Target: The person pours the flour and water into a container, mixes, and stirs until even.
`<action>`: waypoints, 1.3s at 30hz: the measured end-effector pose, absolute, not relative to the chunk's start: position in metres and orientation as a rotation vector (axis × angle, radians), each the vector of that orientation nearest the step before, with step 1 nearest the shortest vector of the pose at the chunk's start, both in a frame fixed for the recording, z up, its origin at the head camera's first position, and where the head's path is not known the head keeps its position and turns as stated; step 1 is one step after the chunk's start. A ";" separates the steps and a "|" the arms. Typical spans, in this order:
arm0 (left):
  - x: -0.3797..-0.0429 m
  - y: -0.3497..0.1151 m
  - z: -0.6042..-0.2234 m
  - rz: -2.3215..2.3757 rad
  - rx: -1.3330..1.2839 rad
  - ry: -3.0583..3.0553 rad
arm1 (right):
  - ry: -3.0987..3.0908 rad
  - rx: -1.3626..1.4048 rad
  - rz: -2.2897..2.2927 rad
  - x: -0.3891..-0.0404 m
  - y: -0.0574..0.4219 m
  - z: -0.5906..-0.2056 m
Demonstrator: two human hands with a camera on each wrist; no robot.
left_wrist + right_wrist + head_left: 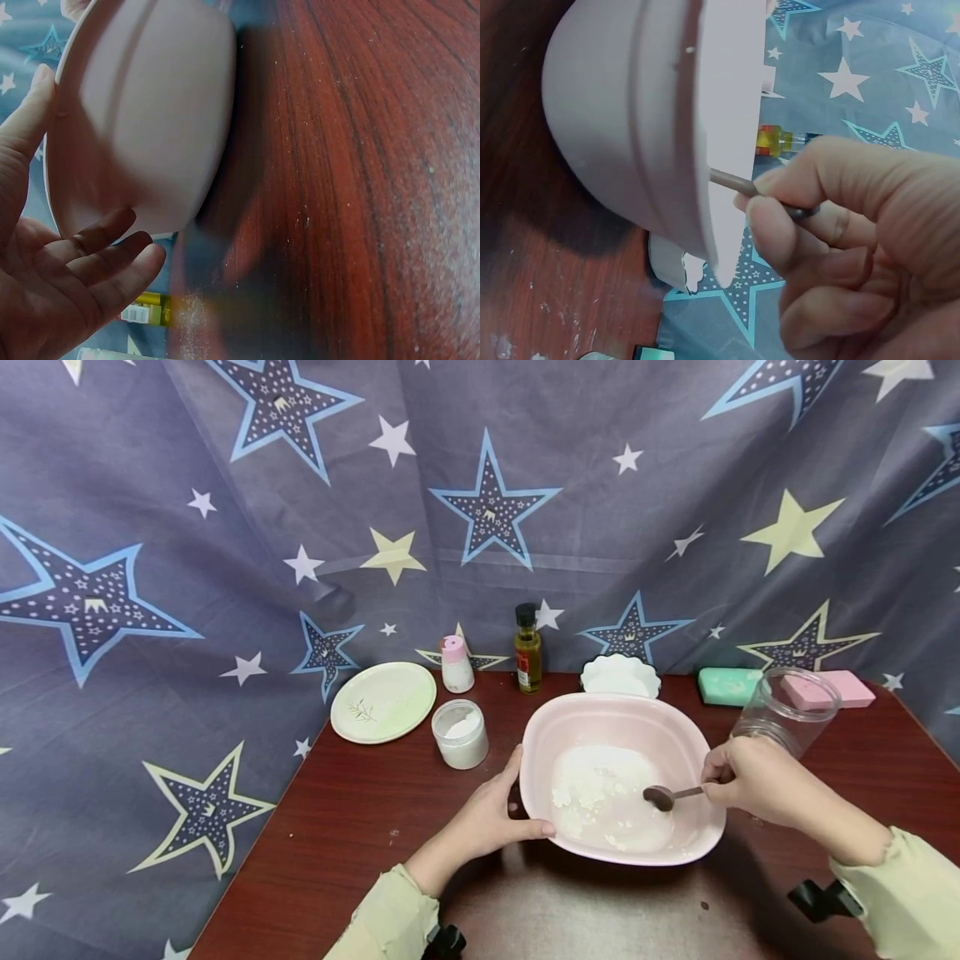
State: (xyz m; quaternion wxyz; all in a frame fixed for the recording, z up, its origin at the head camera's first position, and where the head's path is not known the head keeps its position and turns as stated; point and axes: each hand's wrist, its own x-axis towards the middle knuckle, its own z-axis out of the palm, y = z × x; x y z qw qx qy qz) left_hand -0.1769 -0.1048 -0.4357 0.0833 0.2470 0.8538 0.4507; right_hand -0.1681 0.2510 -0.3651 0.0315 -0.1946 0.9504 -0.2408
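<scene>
A pale pink basin (622,714) holds white, lumpy, flour-like powder (600,785). My left hand (491,814) holds its left side, the thumb over the near rim; in the left wrist view the other fingers (112,259) lie spread against the outer wall. Thumb and fingertips of my right hand (765,777) pinch the handle of a small brown measuring spoon (660,797). Its bowl is inside the basin, at the powder's right side. From the right wrist view, the spoon handle (731,181) crosses the basin's rim, and the basin wall hides the spoon's head.
Behind the basin stand an oil bottle (528,652), a pink-capped shaker (456,667) and a scalloped white dish (621,675). A jar of white powder (461,739) and an oval plate (382,703) are left. An empty clear jar (795,710) and green (727,687) and pink blocks (851,687) stand right.
</scene>
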 end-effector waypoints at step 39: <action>-0.176 -0.106 -0.436 1.368 0.778 2.542 | 2.849 -1.060 -1.063 -0.172 0.186 -0.400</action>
